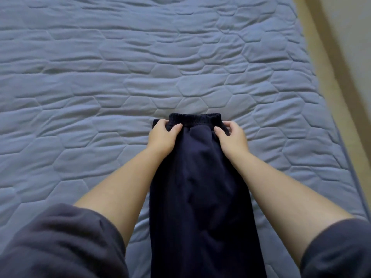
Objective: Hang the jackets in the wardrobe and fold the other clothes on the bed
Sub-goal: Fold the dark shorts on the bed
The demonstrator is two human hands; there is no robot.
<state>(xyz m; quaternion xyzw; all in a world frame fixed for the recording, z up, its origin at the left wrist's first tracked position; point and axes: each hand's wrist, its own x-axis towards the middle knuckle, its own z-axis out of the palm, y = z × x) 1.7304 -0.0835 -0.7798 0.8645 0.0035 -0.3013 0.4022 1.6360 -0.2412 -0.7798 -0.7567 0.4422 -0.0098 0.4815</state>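
Gripping dark trousers [200, 187] between them, seemingly at waistband corners: left hand [162, 137], right hand [230, 138].

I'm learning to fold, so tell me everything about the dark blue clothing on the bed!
The dark navy garment looks like soft fabric, with a gathered elastic waistband at its far end. It stretches as a long narrow strip over the quilted blue-grey bed, running toward the person. The left hand and right hand grip it beside the waistband, one each side.
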